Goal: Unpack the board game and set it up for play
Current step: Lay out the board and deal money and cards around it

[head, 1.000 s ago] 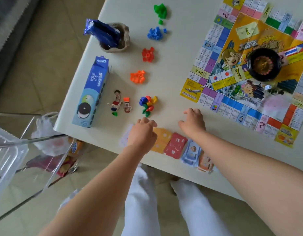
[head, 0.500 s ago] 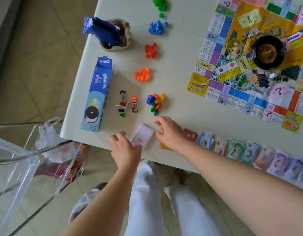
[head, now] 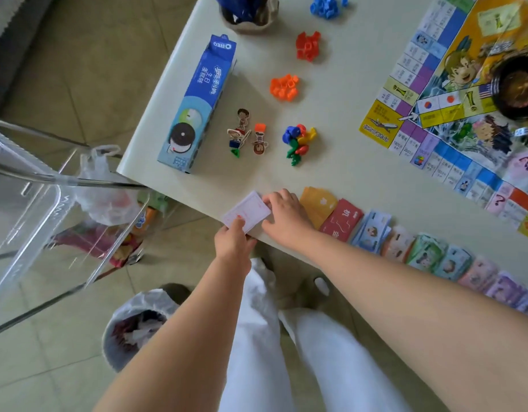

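A small stack of white cards (head: pixel 247 212) lies at the table's near edge. My left hand (head: pixel 233 243) pinches its near corner and my right hand (head: pixel 283 215) holds its right side. Right of it run an orange card stack (head: pixel 319 205), a red card stack (head: pixel 341 220) and a row of paper money piles (head: pixel 429 254) along the edge. The unfolded game board (head: pixel 453 114) lies at the right with a black spinner bowl (head: pixel 518 87) on it. Orange (head: pixel 284 86), red (head: pixel 308 46) and blue (head: pixel 326 5) house heaps, cardboard figures (head: pixel 246 133) and mixed pawns (head: pixel 298 141) sit on the white table (head: pixel 346 162).
A blue Oreo carton (head: pixel 200 102) lies near the table's left edge, with a cup (head: pixel 248 13) behind it. A clear plastic chair (head: pixel 34 203) with a bag stands to the left. A lined bin (head: pixel 138 325) is on the floor by my legs.
My view has tilted down and left. Both hands have slid left along the table's edge and closed in on the white card stack, which the left hand was only near before.
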